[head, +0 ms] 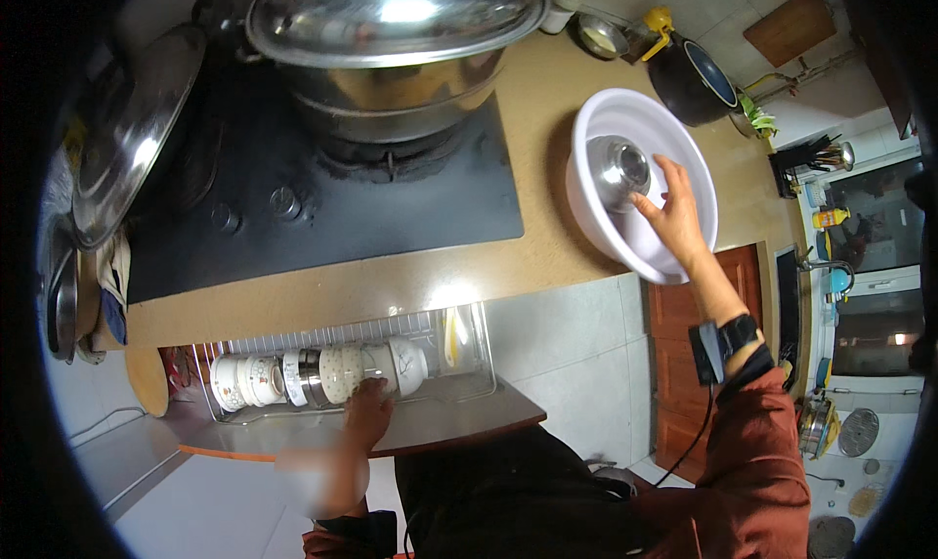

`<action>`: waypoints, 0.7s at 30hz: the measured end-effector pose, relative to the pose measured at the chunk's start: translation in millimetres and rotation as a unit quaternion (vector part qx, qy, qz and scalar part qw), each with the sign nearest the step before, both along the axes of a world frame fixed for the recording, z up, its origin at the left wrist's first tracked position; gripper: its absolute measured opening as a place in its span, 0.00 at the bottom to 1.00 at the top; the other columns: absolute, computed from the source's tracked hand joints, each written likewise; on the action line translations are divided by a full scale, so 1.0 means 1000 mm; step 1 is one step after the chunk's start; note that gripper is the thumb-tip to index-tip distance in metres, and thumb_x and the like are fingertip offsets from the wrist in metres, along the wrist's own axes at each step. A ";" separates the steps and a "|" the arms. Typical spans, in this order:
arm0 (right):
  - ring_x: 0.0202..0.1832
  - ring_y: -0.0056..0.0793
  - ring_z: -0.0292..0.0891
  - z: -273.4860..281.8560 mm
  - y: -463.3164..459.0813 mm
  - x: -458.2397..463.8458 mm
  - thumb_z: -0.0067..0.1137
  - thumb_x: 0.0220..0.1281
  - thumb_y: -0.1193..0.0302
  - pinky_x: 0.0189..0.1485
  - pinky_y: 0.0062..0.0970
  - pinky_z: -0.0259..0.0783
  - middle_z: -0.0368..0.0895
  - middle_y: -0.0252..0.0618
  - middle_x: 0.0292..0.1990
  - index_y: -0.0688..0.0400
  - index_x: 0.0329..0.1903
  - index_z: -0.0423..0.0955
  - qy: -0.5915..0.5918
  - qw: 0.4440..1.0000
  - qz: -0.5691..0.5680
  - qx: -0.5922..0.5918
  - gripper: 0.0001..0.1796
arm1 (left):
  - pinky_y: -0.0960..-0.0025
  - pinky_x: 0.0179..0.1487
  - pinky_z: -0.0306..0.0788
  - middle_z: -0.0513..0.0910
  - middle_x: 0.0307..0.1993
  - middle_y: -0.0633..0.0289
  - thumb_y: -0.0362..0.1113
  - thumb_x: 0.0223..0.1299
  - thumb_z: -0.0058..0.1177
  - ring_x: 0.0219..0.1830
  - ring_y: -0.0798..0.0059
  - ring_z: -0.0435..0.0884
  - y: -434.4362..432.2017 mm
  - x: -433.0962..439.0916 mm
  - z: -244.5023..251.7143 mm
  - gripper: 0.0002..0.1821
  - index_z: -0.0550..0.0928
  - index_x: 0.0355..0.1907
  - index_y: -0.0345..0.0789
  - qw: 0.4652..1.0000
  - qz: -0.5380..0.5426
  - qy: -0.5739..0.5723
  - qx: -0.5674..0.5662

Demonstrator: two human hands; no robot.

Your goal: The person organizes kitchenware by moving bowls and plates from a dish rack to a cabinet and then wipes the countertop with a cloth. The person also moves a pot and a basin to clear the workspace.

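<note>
My right hand [676,218] reaches into a white plastic basin [586,222] on the counter, thumb and fingers spread. Its thumb is close to the rim of a shiny, upturned bowl [619,167] in the basin; whether they touch is hard to see. At the open drawer my left hand [370,412] is against the front of a row of bowls, its fingertips by a pale patterned bowl [377,365]. A white bowl [410,365] ends the row on the right, and a speckled bowl [341,376] is just left of that hand. Whether it grips a bowl is unclear.
A large lidded steel pot [396,82] stands on the black gas hob [440,200]. A big metal lid [139,141] leans at left. Behind the basin is a dark pot [689,82]. The pulled-out drawer [476,420], holding a wire rack [480,339], projects below the counter edge.
</note>
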State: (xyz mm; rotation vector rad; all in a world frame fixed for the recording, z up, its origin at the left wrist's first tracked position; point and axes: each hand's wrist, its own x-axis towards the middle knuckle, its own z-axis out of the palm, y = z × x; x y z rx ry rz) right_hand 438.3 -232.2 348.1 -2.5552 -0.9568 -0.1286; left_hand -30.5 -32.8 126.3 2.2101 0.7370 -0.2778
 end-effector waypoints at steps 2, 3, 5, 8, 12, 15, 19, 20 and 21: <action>0.63 0.52 0.55 -0.019 -0.015 0.043 0.72 0.39 0.58 0.65 0.38 0.56 0.58 0.57 0.60 0.60 0.66 0.54 0.075 0.997 -0.008 0.010 0.51 | 0.54 0.53 0.68 0.74 0.49 0.51 0.38 0.53 0.54 0.50 0.52 0.74 -0.011 0.018 0.004 0.20 0.75 0.50 0.35 1.000 -0.025 0.010 -0.006; 0.65 0.52 0.54 -0.030 -0.017 0.060 0.73 0.36 0.54 0.66 0.38 0.55 0.55 0.59 0.62 0.60 0.68 0.50 0.102 0.994 -0.033 -0.005 0.57 | 0.54 0.52 0.68 0.75 0.49 0.51 0.38 0.53 0.54 0.50 0.53 0.75 -0.017 0.027 0.008 0.21 0.75 0.51 0.36 0.999 -0.037 0.011 -0.006; 0.65 0.52 0.53 -0.055 -0.007 0.085 0.74 0.32 0.49 0.67 0.38 0.54 0.54 0.59 0.62 0.61 0.68 0.48 0.131 0.991 0.008 -0.015 0.62 | 0.56 0.52 0.70 0.75 0.49 0.52 0.35 0.53 0.55 0.49 0.52 0.75 -0.028 0.041 0.024 0.20 0.75 0.51 0.36 1.000 -0.021 0.006 -0.006; 0.66 0.52 0.53 -0.067 -0.003 0.102 0.74 0.29 0.47 0.67 0.38 0.55 0.52 0.60 0.63 0.63 0.68 0.47 0.184 0.981 -0.027 -0.048 0.65 | 0.59 0.51 0.70 0.76 0.48 0.51 0.31 0.53 0.54 0.49 0.53 0.75 -0.032 0.072 0.063 0.18 0.75 0.50 0.35 0.998 -0.013 -0.045 -0.033; 0.57 0.46 0.67 -0.050 -0.016 0.108 0.74 0.31 0.49 0.57 0.36 0.65 0.63 0.59 0.58 0.63 0.67 0.49 0.338 0.936 -0.091 0.036 0.62 | 0.65 0.50 0.71 0.76 0.47 0.49 0.26 0.55 0.53 0.48 0.57 0.77 -0.034 0.139 0.131 0.17 0.75 0.50 0.32 0.986 -0.005 -0.148 -0.070; 0.47 0.38 0.74 -0.043 -0.024 0.113 0.69 0.36 0.43 0.45 0.36 0.70 0.73 0.54 0.50 0.64 0.67 0.50 0.380 0.916 -0.112 0.068 0.60 | 0.69 0.49 0.71 0.76 0.47 0.51 0.23 0.55 0.50 0.47 0.61 0.77 -0.050 0.202 0.176 0.17 0.76 0.50 0.33 0.955 -0.014 -0.286 -0.079; 0.33 0.26 0.70 -0.052 -0.019 0.123 0.60 0.42 0.35 0.31 0.29 0.64 0.75 0.41 0.35 0.61 0.57 0.64 0.478 0.851 -0.184 0.118 0.49 | 0.63 0.62 0.61 0.67 0.58 0.48 0.29 0.56 0.53 0.60 0.57 0.67 -0.080 0.280 0.209 0.23 0.70 0.57 0.33 0.916 -0.052 -0.389 -0.077; 0.30 0.25 0.68 -0.056 -0.017 0.123 0.60 0.43 0.35 0.30 0.27 0.62 0.74 0.38 0.32 0.60 0.53 0.68 0.502 0.832 -0.190 0.139 0.44 | 0.62 0.64 0.58 0.63 0.60 0.47 0.31 0.56 0.53 0.63 0.55 0.63 -0.087 0.298 0.209 0.27 0.66 0.60 0.33 0.930 -0.029 -0.360 -0.069; 0.28 0.23 0.66 -0.059 -0.015 0.122 0.59 0.45 0.36 0.28 0.26 0.60 0.73 0.36 0.28 0.58 0.48 0.72 0.525 0.812 -0.203 0.156 0.40 | 0.61 0.66 0.55 0.59 0.63 0.46 0.32 0.56 0.54 0.65 0.54 0.58 -0.092 0.315 0.207 0.31 0.62 0.62 0.33 0.938 0.000 -0.340 -0.061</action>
